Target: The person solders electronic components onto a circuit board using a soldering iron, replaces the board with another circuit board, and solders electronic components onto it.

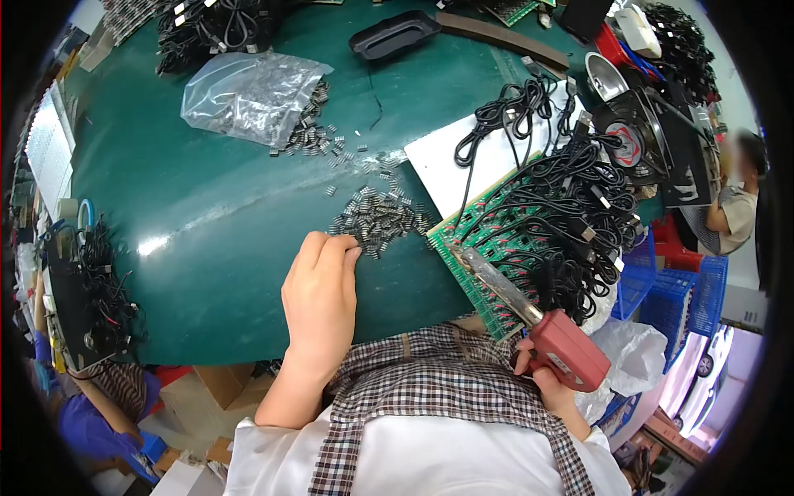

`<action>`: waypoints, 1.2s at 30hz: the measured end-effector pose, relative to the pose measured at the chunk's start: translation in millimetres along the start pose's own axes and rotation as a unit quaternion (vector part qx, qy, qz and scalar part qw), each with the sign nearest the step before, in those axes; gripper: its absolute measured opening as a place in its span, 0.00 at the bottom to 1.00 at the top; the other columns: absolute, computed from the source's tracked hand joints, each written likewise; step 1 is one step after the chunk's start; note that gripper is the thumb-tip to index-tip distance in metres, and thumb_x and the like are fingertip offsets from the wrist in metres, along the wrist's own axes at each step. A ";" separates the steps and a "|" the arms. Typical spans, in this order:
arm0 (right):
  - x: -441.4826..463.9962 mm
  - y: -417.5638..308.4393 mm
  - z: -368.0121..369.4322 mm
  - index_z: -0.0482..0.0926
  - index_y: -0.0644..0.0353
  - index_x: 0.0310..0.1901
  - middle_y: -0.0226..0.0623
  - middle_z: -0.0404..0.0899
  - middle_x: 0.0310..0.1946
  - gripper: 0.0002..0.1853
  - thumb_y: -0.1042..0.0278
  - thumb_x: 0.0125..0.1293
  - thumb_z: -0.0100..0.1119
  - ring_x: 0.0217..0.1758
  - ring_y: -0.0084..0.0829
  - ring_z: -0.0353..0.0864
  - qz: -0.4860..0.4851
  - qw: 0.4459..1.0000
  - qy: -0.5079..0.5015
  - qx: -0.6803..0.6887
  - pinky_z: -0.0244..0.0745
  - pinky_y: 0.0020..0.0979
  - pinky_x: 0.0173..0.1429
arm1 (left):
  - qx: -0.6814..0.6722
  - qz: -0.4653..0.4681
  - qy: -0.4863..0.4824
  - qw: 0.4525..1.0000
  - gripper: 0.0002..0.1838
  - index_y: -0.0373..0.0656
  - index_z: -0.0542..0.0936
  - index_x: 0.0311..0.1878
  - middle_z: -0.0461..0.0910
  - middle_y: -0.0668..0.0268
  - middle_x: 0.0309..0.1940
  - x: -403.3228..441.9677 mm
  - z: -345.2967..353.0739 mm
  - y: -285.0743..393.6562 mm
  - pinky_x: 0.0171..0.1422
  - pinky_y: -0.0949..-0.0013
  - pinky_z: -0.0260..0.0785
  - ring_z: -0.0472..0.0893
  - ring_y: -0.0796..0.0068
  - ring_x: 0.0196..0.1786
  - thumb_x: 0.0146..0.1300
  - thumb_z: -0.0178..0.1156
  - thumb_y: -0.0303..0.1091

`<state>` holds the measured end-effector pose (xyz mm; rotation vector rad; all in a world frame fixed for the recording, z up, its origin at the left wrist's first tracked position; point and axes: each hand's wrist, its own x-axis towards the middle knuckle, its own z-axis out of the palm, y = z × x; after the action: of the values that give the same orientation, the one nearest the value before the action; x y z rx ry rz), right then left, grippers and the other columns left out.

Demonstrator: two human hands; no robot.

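My left hand (321,285) rests on the green table with its fingers bent together, the fingertips at the lower left edge of a pile of small metal-pinned parts (379,219). What its fingertips hold, if anything, is too small to tell. At the lower right, my right hand (542,376) is wrapped round a red soldering gun (571,351). The gun's metal barrel (496,285) points up and left over a green circuit board panel (471,277). Black cables (554,215) lie across the panel's right part, and a white sheet (438,169) is behind it.
A clear plastic bag (248,95) of small parts lies at the upper left, near a black tray (394,35). A fan-like round device (624,145) stands right of the cables. Other people (736,207) (103,405) are at both sides. Blue baskets (670,298) stand at right.
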<state>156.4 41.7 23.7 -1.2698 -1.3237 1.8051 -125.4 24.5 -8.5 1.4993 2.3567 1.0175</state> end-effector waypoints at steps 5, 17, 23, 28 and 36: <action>-3.9 1.7 1.1 0.64 0.68 0.55 0.40 0.75 0.41 0.35 0.51 0.52 0.64 0.27 0.27 0.73 -0.019 1.000 0.004 -0.011 0.70 0.24 0.28 | -0.224 -0.119 -0.020 0.967 0.03 0.32 0.76 0.34 0.77 0.63 0.29 -3.6 -7.4 4.1 0.32 0.78 0.69 0.76 0.78 0.27 0.56 0.55 0.19; -4.0 5.8 -0.9 0.62 0.69 0.54 0.42 0.77 0.38 0.36 0.58 0.50 0.69 0.28 0.28 0.77 -0.040 0.998 0.020 0.046 0.71 0.23 0.30 | -0.361 -0.146 -0.113 0.914 0.05 0.31 0.77 0.36 0.77 0.63 0.30 -7.9 12.5 21.4 0.38 0.78 0.73 0.79 0.76 0.32 0.56 0.55 0.18; -2.4 5.0 -1.3 0.61 0.69 0.56 0.42 0.77 0.38 0.37 0.58 0.50 0.69 0.28 0.27 0.78 -0.035 0.998 0.008 0.053 0.72 0.23 0.31 | -0.170 0.052 -0.069 0.982 0.07 0.36 0.79 0.35 0.76 0.61 0.30 -2.9 6.5 18.3 0.32 0.74 0.69 0.75 0.71 0.30 0.53 0.57 0.19; -3.2 6.3 -3.4 0.60 0.69 0.57 0.42 0.77 0.38 0.38 0.59 0.50 0.69 0.28 0.27 0.78 -0.033 0.998 0.006 0.049 0.72 0.23 0.31 | -0.296 -0.063 -0.094 0.948 0.06 0.33 0.78 0.35 0.77 0.61 0.32 -4.7 0.9 23.9 0.39 0.76 0.71 0.78 0.74 0.33 0.55 0.55 0.17; -3.2 6.1 -3.1 0.61 0.70 0.56 0.42 0.78 0.38 0.38 0.61 0.48 0.70 0.29 0.27 0.78 -0.023 0.998 0.017 0.061 0.72 0.23 0.32 | -0.498 -0.188 -0.165 0.831 0.14 0.36 0.64 0.49 0.77 0.60 0.31 0.0 19.4 38.2 0.42 0.77 0.71 0.78 0.76 0.34 0.59 0.50 0.17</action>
<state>161.0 38.1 18.9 -1.1900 -1.1968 1.7953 -88.0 43.3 0.7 0.6806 1.3623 1.3883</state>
